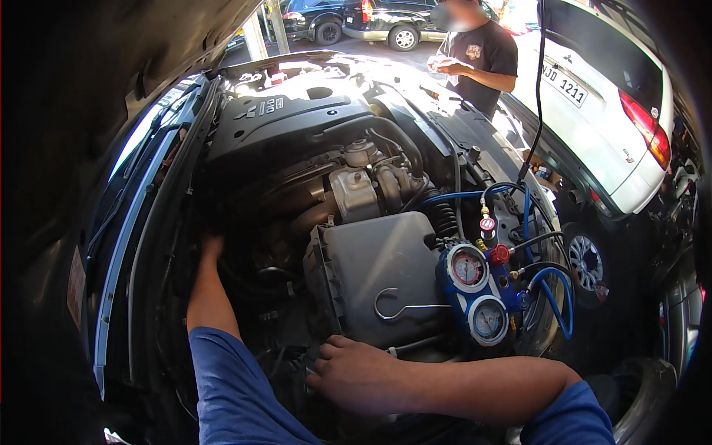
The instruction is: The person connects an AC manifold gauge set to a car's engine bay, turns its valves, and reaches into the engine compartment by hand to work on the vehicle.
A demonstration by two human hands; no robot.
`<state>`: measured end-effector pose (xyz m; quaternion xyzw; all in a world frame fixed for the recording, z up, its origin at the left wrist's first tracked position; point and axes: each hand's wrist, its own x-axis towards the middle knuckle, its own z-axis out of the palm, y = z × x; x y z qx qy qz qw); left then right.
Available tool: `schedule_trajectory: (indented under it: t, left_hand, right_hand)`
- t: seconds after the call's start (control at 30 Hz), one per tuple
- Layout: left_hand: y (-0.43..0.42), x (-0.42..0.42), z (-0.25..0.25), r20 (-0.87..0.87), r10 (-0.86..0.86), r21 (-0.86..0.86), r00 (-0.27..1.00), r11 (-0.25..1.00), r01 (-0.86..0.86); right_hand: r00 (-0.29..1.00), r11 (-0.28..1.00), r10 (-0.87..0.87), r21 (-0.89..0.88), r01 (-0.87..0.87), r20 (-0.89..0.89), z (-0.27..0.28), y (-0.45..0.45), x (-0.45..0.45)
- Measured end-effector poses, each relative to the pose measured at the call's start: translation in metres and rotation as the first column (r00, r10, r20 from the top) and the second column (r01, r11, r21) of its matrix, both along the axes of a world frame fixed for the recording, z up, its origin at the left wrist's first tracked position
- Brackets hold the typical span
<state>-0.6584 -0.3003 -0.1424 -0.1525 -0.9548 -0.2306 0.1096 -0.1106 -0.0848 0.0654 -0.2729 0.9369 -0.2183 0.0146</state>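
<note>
My left hand (213,246) reaches deep into the shaded side of the engine bay, left of the engine; only the wrist shows, and its fingers are lost in darkness. My right hand (357,374) is low at the front, just below the black air filter box (374,256), with fingers curled down; whatever they grip is hidden. On the box's right side lies a blue manifold gauge set (469,278) with two round dials and a red knob (500,254). Its metal hook (389,305) stretches across the lid. Blue hoses (552,300) loop off to its right.
A black engine cover (278,122) spans the far part of the bay, with a metal turbo-side housing (354,193) nearer. The raised hood (148,44) hangs overhead at left. A person in a dark shirt (486,63) stands beyond the fender, beside a white car (593,96).
</note>
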Motion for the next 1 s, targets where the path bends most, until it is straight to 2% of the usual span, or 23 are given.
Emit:
schedule_trajectory:
  t: [0.13,0.27,0.37,0.47,0.57,0.67,0.77,0.87,0.97,1.0]
  left_hand:
    - [0.004,0.016,0.017,0.068,-0.028,0.048,0.997,0.999,0.025]
    - [0.003,0.008,0.008,0.043,0.041,0.019,0.998,0.999,-0.042]
    - [0.000,0.004,0.005,0.101,0.027,0.044,0.995,0.999,-0.031]
    - [0.001,0.002,-0.001,0.009,0.041,0.046,0.999,0.998,-0.041]
    - [0.002,0.008,0.007,0.090,0.025,0.053,0.996,0.998,-0.030]
    - [0.003,0.008,0.007,0.042,0.001,0.054,0.999,0.999,-0.003]
    - [0.003,0.009,0.006,0.067,0.009,0.116,0.998,0.993,-0.017]
    - [0.011,0.030,0.030,0.205,0.024,0.100,0.978,0.994,-0.046]
    - [0.009,0.024,0.023,0.151,0.052,0.113,0.987,0.991,-0.069]
    - [0.006,0.014,0.015,0.107,0.047,0.053,0.993,0.997,-0.053]
  right_hand:
    - [1.000,1.000,0.006,0.010,-0.006,0.009,0.004,0.001,0.000]
    - [1.000,1.000,0.001,0.000,-0.001,0.007,0.004,0.001,0.000]
    - [1.000,1.000,-0.002,-0.004,0.002,0.002,0.003,0.001,0.000]
    - [1.000,1.000,0.001,0.002,-0.002,0.012,0.004,0.001,0.000]
    - [1.000,1.000,0.004,0.002,-0.004,0.019,0.007,0.002,0.000]
    - [1.000,1.000,0.001,-0.001,-0.001,0.008,0.007,0.002,0.000]
    - [1.000,1.000,-0.002,-0.008,0.001,-0.010,0.004,0.001,0.000]
    - [1.000,1.000,-0.004,-0.014,0.004,-0.017,0.003,0.001,0.001]
    - [0.999,1.000,-0.010,-0.019,0.009,-0.037,-0.002,0.000,0.001]
    - [0.999,1.000,-0.011,-0.020,0.010,-0.040,-0.003,-0.001,0.000]
